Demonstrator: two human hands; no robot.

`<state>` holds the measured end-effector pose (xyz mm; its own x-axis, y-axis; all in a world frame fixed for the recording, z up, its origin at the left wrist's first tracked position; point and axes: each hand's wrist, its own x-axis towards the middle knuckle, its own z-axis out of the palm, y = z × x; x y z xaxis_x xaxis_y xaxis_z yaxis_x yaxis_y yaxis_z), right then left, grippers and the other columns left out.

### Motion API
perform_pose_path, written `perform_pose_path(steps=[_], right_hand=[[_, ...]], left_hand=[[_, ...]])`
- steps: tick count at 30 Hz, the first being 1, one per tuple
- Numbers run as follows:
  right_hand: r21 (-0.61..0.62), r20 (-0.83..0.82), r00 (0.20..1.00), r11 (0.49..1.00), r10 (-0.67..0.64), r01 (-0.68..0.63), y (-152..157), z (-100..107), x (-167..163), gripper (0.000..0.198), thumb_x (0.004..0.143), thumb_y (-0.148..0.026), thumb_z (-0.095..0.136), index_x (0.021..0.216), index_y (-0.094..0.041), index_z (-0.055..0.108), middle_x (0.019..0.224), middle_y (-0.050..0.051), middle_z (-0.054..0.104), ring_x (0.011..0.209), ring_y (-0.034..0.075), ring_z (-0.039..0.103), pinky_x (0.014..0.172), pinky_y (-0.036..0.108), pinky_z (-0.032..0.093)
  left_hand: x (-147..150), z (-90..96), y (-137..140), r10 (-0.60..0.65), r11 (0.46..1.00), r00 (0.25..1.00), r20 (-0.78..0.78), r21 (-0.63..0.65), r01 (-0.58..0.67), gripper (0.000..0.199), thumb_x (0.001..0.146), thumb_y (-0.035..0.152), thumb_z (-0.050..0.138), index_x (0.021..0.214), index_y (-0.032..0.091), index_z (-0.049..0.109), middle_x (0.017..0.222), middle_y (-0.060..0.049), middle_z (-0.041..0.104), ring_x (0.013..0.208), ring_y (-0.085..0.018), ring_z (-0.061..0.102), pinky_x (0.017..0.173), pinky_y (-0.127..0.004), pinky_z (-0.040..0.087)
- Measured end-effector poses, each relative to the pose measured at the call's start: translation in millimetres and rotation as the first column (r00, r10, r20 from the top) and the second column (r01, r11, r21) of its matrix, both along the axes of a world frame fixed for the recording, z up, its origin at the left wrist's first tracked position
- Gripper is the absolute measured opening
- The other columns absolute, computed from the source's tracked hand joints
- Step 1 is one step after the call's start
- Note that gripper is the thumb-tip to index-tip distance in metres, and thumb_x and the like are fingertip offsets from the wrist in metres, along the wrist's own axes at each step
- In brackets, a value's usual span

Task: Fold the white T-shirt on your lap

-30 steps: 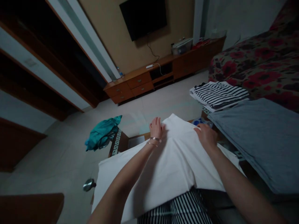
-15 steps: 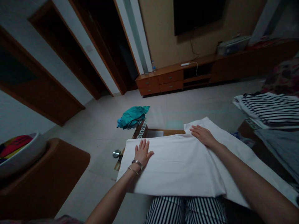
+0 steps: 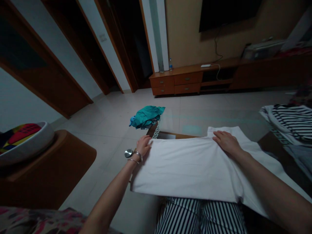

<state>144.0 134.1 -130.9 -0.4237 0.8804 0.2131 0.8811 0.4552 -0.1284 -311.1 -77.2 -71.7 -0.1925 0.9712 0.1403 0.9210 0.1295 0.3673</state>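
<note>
The one view looks from the wearer's head, close above the near edge of the worktop (image 3: 152,130), forward and down, past its far edge to a low cabinet (image 3: 187,78); the dim upper right is hard to read.

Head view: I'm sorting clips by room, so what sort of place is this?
Most likely a home living room: a flat-screen television hangs on the wall above a long wooden TV cabinet, and a glass-topped table with a Greek-key border stands under the white cloth.
</note>
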Motion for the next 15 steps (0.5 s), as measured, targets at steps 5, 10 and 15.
perform_pose_path(steps=[5,10,15], right_hand=[[-0.049,-0.120,0.966,0.970,0.230,-0.237,-4,30,-37,0.033,0.088,-0.028,0.049,0.115,-0.018,0.065,0.115,0.010,0.064,0.109,0.024,0.053,0.096,0.034,0.040],[-0.164,-0.119,0.942,0.929,0.315,-0.331,-4,43,-65,0.019,0.081,-0.025,0.058,0.091,-0.018,0.072,0.096,0.008,0.068,0.095,0.021,0.056,0.085,0.028,0.040],[-0.207,-0.089,0.952,0.930,0.293,-0.305,4,36,-65,0.016,0.080,-0.028,0.060,0.084,-0.017,0.071,0.089,0.008,0.067,0.085,0.020,0.057,0.077,0.028,0.040]], left_hand=[[-65,14.5,11,-0.081,0.990,0.994,0.078,-0.113,0.090,0.033,0.066,0.013,0.065,0.099,0.017,0.064,0.107,-0.007,0.062,0.104,-0.023,0.055,0.097,-0.038,0.042],[-77,15.2,23,-0.149,0.967,0.981,0.125,-0.191,0.171,0.022,0.061,0.015,0.067,0.082,0.015,0.063,0.095,-0.006,0.059,0.093,-0.023,0.054,0.090,-0.038,0.043],[-72,20.7,33,-0.247,0.925,0.946,0.211,-0.240,0.295,0.013,0.060,0.016,0.065,0.071,0.016,0.058,0.102,-0.005,0.059,0.101,-0.021,0.051,0.093,-0.031,0.038]])
